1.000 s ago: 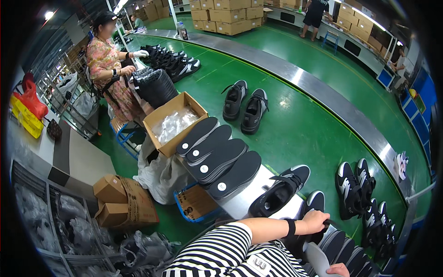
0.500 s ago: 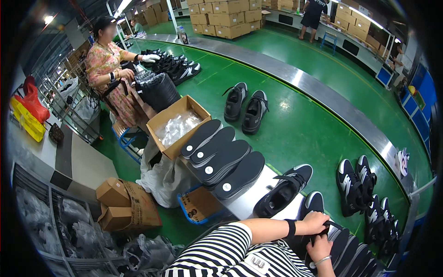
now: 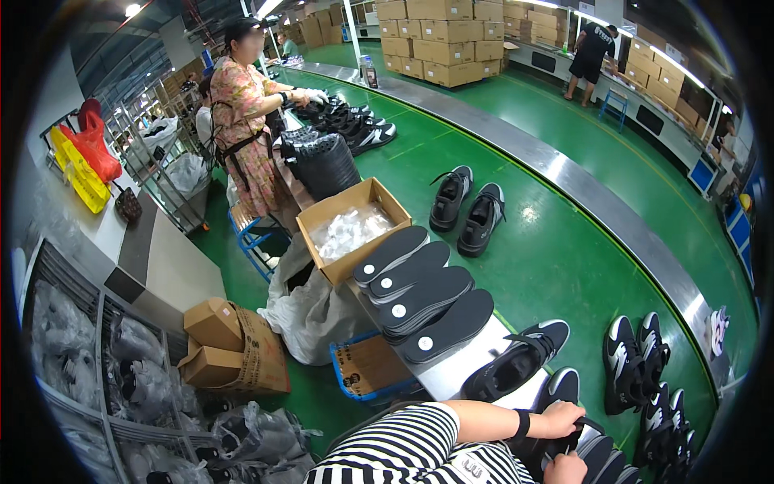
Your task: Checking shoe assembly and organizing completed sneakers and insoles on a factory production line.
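At the lower right, a black shoe (image 3: 558,384) with a grey toe lies pointing away from me. My left hand (image 3: 563,419) is closed on the upper near its opening. Close by, my right hand (image 3: 566,469) has its fingers curled at the same shoe, partly cut off by the lower edge. What exactly its fingertips pinch is hidden. Another black shoe (image 3: 516,368) stands on the metal bench to the left, its opening facing up. Beside my right hand are stacked dark insoles (image 3: 598,456).
Stacks of black insoles (image 3: 447,327) line the bench, behind them a carton (image 3: 355,234) of small clear packets. A pair of shoes (image 3: 468,211) stands on the green belt, more shoes (image 3: 633,363) at right. A co-worker (image 3: 242,121) handles shoes at far left.
My view has turned, so the scene sits farther right and lower. Both my hands remain at the shoe. The co-worker's hands have come together over the far shoes.
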`<state>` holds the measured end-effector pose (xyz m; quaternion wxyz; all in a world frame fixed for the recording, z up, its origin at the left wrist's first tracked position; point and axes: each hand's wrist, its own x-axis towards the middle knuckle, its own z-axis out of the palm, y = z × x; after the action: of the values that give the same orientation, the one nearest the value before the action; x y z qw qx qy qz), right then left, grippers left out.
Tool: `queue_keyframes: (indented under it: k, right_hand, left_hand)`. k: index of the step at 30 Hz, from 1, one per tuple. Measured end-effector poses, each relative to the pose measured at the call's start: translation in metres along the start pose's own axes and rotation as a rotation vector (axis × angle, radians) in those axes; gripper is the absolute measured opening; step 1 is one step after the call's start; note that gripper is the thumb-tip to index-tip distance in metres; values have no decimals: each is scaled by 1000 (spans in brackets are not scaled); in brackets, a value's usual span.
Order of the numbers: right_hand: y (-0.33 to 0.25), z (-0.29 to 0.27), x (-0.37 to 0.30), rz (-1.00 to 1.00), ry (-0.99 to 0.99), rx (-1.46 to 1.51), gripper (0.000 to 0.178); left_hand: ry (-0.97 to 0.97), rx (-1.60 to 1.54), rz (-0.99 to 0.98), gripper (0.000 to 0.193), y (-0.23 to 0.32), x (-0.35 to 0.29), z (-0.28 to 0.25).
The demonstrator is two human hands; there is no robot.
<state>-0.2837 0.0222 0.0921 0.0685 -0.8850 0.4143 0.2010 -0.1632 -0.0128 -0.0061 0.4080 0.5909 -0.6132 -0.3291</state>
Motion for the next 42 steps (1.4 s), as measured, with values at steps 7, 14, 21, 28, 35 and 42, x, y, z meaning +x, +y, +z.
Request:
queue_keyframes:
  k: [7, 14, 21, 28, 35, 42]
  right_hand:
    - [56, 109, 85, 72, -206, 86, 51]
    - [51, 84, 92, -13, -295, 46, 55]
    - [-9, 37, 81, -100, -391, 20, 58]
    - [4, 38, 74, -178, -477, -7, 61]
    - [26, 15, 19, -160, -480, 266, 41]
    - [48, 77, 41, -139, -677, 241, 66]
  left_hand:
    - [18, 1, -5, 17, 2, 0, -2]
    - [-16, -2, -24, 17, 5, -1, -4]
    - [1, 4, -37, 16, 11, -4, -8]
    - [-15, 35, -20, 16, 9, -5, -4]
    - [-27, 63, 8, 16, 5, -6, 3]
    - [17, 46, 24, 14, 9, -5, 2]
